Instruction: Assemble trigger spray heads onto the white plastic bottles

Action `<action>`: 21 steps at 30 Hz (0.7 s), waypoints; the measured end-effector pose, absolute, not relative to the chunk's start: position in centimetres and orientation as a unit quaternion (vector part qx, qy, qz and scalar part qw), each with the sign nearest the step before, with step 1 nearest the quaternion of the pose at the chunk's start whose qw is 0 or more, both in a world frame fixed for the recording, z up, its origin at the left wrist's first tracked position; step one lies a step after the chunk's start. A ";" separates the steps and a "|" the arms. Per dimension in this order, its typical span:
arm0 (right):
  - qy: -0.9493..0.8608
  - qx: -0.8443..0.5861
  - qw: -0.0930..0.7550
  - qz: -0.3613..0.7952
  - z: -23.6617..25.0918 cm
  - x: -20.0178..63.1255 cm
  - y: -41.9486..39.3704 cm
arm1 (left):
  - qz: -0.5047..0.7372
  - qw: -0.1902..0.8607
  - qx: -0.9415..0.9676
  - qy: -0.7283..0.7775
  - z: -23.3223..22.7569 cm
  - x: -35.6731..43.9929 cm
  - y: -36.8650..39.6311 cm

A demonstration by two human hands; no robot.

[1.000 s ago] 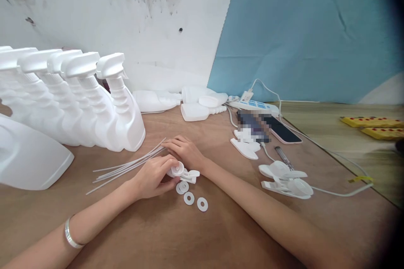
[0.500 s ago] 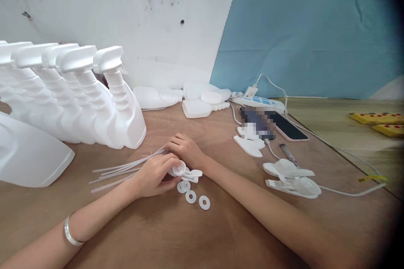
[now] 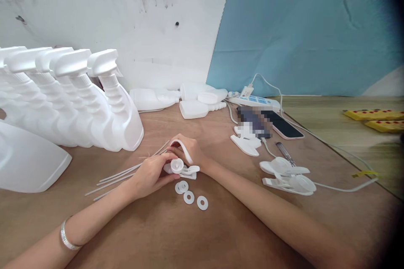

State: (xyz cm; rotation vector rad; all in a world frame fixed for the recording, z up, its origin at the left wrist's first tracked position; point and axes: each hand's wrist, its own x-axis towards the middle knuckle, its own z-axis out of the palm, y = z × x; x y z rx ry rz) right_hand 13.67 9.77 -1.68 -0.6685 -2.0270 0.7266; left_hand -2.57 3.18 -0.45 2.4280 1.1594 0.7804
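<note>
My left hand grips a white spray-trigger head resting on the brown table. My right hand holds a thin translucent dip tube, bent in an arc toward the head's round opening. Several more dip tubes lie fanned out to the left of my hands. Three white ring washers lie just in front of the trigger head.
A row of white spray bottles stands at the left, with a large bottle lying in front. Empty bottles lie by the wall. To the right: trigger heads, a phone, a power strip and cables.
My right hand has lifted one dip tube off the pile and curved it over toward the trigger head. My left hand keeps its hold on the head.
</note>
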 end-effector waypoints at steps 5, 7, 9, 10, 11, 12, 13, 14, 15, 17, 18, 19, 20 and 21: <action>-0.606 -0.328 0.476 0.546 -1.3 14.5 9.7 | 0.300 0.126 0.840 0.434 -0.4 -2.5 3.3; -0.561 -0.327 0.477 0.592 -1.4 14.8 9.9 | 0.314 0.104 0.829 0.450 -0.5 -2.5 3.5; -0.548 -0.324 0.476 0.607 -1.5 14.9 10.1 | 0.322 0.092 0.816 0.471 -0.6 -2.5 3.6; -0.540 -0.321 0.475 0.616 -1.6 14.9 10.2 | 0.324 0.091 0.812 0.477 -0.6 -2.5 3.7; -0.534 -0.319 0.473 0.624 -1.6 14.8 10.1 | 0.324 0.092 0.810 0.481 -0.7 -2.5 3.7; -0.528 -0.316 0.472 0.631 -1.6 14.7 10.0 | 0.323 0.094 0.809 0.481 -0.7 -2.6 3.7; -0.523 -0.313 0.472 0.637 -1.5 14.6 9.9 | 0.321 0.098 0.810 0.481 -0.7 -2.6 3.7; -0.518 -0.310 0.472 0.642 -1.4 14.4 9.7 | 0.319 0.100 0.811 0.480 -0.7 -2.6 3.7; -0.515 -0.307 0.473 0.646 -1.2 14.1 9.4 | 0.317 0.100 0.812 0.480 -0.7 -2.6 3.7; -0.511 -0.299 0.472 0.653 -0.9 13.7 9.0 | 0.315 0.096 0.815 0.477 -0.7 -2.6 3.7; -0.509 -0.296 0.472 0.656 -0.8 13.5 8.8 | 0.315 0.093 0.816 0.476 -0.7 -2.6 3.7; -0.508 -0.293 0.472 0.658 -0.7 13.3 8.6 | 0.314 0.091 0.817 0.475 -0.7 -2.6 3.7; -0.510 -0.293 0.471 0.658 -0.6 13.2 8.5 | 0.314 0.089 0.817 0.475 -0.8 -2.6 3.7; -0.513 -0.293 0.470 0.655 -0.6 13.2 8.4 | 0.313 0.089 0.817 0.476 -0.8 -2.6 3.7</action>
